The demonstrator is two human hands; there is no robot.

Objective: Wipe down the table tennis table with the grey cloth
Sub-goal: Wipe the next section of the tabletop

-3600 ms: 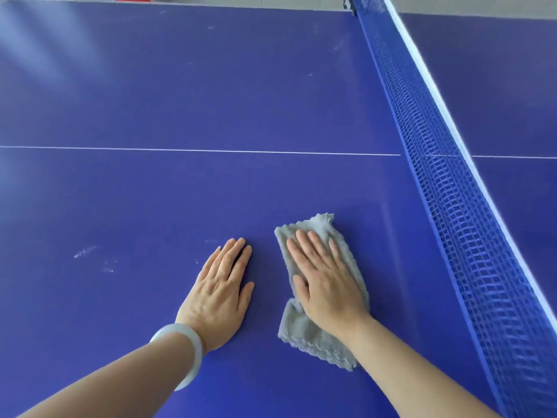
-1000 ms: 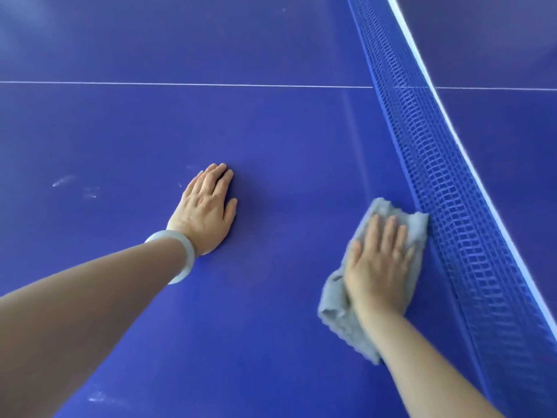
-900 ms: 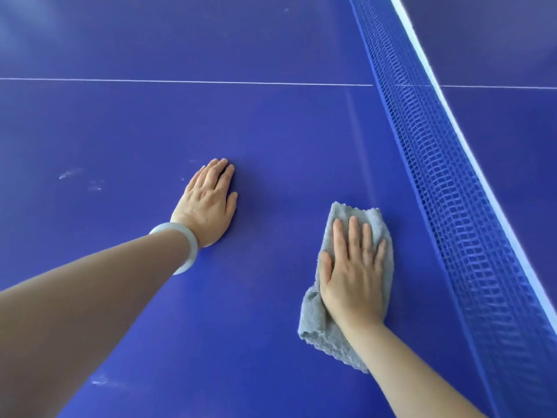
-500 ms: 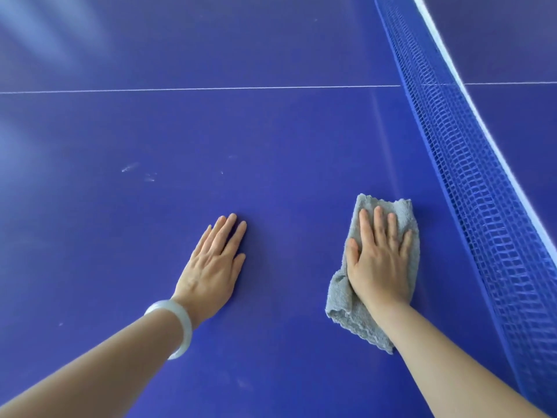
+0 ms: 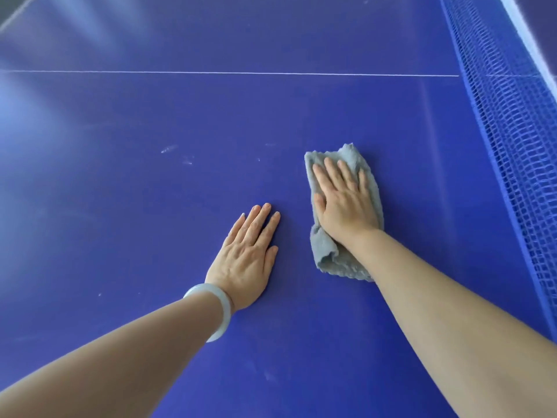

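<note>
We find the right hand (image 5: 346, 206) has drawn the grey cloth (image 5: 333, 260) from the net (image 5: 512, 131) toward the left hand (image 5: 244, 257), flat fingers (image 5: 334, 176) pressing it lengthwise under the palm onto the table (image 5: 120, 221), scuffs (image 5: 168, 149) lying forward-left.

open table surface (image 5: 150, 206) left and ahead, net (image 5: 512, 122) blocking right

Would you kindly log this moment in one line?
right hand flat on grey cloth | left hand flat on table | scuffs left of cloth
</note>
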